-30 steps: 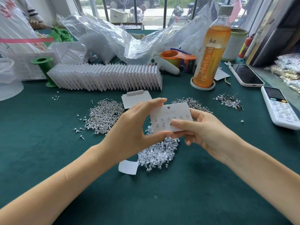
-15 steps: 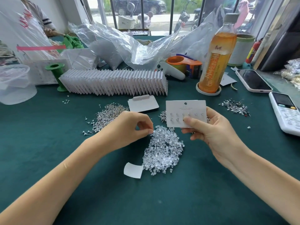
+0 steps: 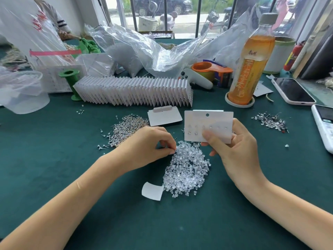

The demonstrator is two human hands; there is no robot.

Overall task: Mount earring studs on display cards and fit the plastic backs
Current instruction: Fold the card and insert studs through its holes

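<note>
My right hand (image 3: pixel 234 152) holds a white display card (image 3: pixel 209 123) upright above the table, thumb pressed on its front; several small studs sit in the card's holes. My left hand (image 3: pixel 149 147) is down at the upper left edge of the pile of clear plastic backs (image 3: pixel 187 170), thumb and forefinger pinched together at the pile; whatever is between them is too small to see. A heap of silver earring studs (image 3: pixel 126 129) lies to the left of that hand. Another white card (image 3: pixel 164 116) lies flat behind.
A long row of finished cards (image 3: pixel 133 92) stands at the back. An orange drink bottle (image 3: pixel 250 65), tape dispenser (image 3: pixel 210 71), phone (image 3: pixel 292 91) and remote (image 3: pixel 324 125) are to the right. A smaller stud pile (image 3: pixel 270 120) lies right; plastic bags (image 3: pixel 144 49) behind.
My left hand let go of the card and dropped to the pile of plastic backs, pinching there. My right hand lifted the card slightly up and right.
</note>
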